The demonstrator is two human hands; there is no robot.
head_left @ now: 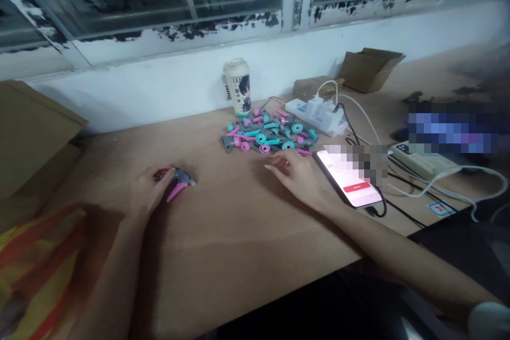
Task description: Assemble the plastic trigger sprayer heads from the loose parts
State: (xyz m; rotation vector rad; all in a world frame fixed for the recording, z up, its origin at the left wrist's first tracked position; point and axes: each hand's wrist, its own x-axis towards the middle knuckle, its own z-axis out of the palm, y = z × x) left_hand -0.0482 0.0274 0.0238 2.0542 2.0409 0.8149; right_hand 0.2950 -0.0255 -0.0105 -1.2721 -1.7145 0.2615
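At the left of the table, my left hand (153,186) is closed around a small grey plastic part with a pink lever (178,190), which sticks out past the fingertips to the right. What else lies under these fingers is hidden. My right hand (292,172) hovers at the front edge of a pile of grey, pink and teal plastic parts (266,135). Its fingers are bent and the thumb stands apart from them, with nothing visible between. Several parts in the pile have round rings and lever-like tabs.
Behind the pile stands a lidded cup (238,87). A white power strip (314,117) with plugs and cables lies to its right. A lit phone (346,180) rests beside my right forearm. Cardboard boxes (368,70) stand at the back right, another carton (35,133) at left.
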